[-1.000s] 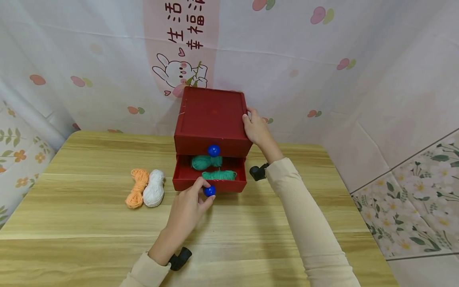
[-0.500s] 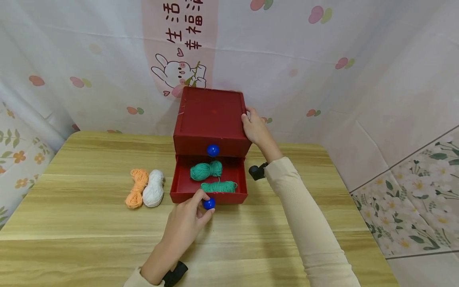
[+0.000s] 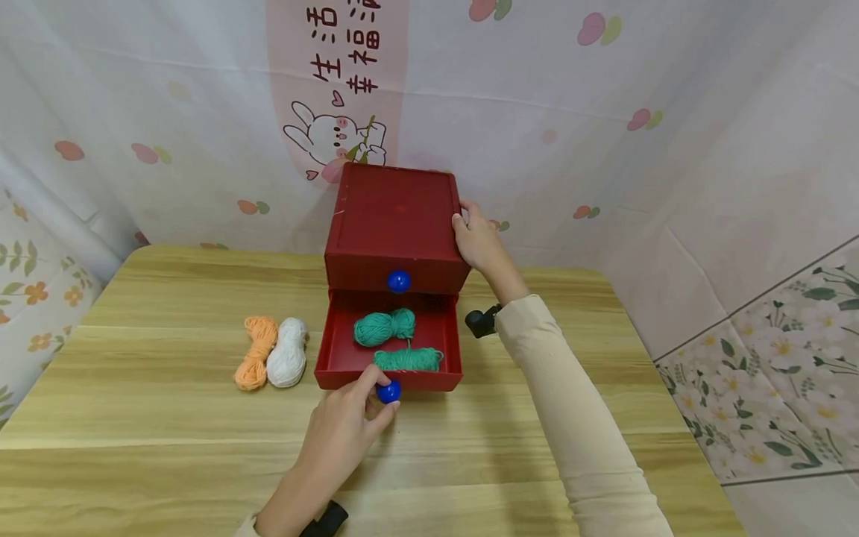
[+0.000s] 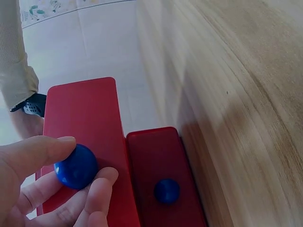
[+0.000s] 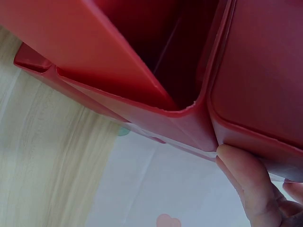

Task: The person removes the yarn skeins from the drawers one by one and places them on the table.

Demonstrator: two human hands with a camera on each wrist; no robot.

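A red plastic drawer cabinet point(image 3: 396, 212) stands at the back of the wooden table. My left hand point(image 3: 342, 429) pinches the round blue knob point(image 4: 76, 166) of a pulled-out drawer point(image 3: 322, 358) between thumb and fingers. Inside that drawer lie two green yarn skeins, one behind point(image 3: 384, 327) and one near its front point(image 3: 408, 359). Above it, a shut drawer has its own blue knob point(image 3: 399, 281). Below, the left wrist view shows another blue knob point(image 4: 167, 191) on a shut drawer. My right hand point(image 3: 480, 237) grips the cabinet's right side, thumb against it, other fingers partly hidden.
Left of the cabinet, an orange yarn skein point(image 3: 256, 353) and a white yarn skein point(image 3: 287, 353) lie side by side on the table point(image 3: 154, 403). A printed cloth point(image 3: 537, 149) hangs behind the cabinet.
My left hand has drawn the drawer out toward me by its knob, bringing more of the green yarn into view. The right hand stays on the cabinet's side.
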